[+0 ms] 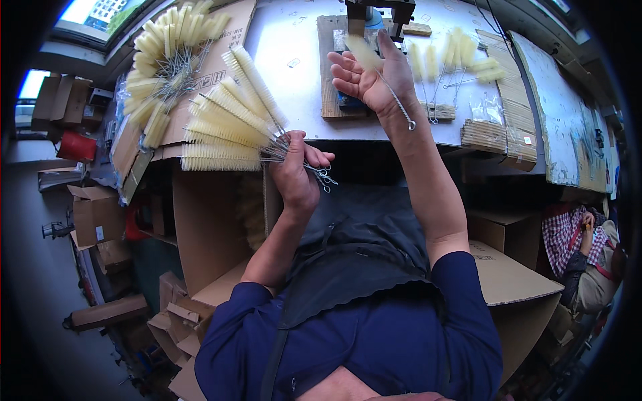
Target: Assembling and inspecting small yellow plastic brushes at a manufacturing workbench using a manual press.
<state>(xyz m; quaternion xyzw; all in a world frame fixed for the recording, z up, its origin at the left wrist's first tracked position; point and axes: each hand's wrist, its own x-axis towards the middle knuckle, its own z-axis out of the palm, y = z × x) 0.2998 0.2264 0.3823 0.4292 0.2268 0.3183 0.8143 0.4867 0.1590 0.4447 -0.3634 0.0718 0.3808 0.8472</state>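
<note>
My left hand (297, 172) grips a fanned bunch of cream-bristled bottle brushes (227, 123) by their twisted wire handles, held over the front edge of the white table (294, 47). My right hand (371, 77) is raised above a wooden board (328, 73) and holds a single brush (374, 60) between thumb and fingers, its wire handle with a loop hanging down past my wrist. A dark metal fixture (378, 10) stands just beyond that hand.
A heap of the same brushes (164, 60) lies on cardboard at the left. Several more brushes (455, 57) lie on the table to the right, beside stacked cardboard sheets (508, 100). Cardboard boxes (97, 214) crowd the floor at left. Another person in a checked shirt (568, 234) sits at right.
</note>
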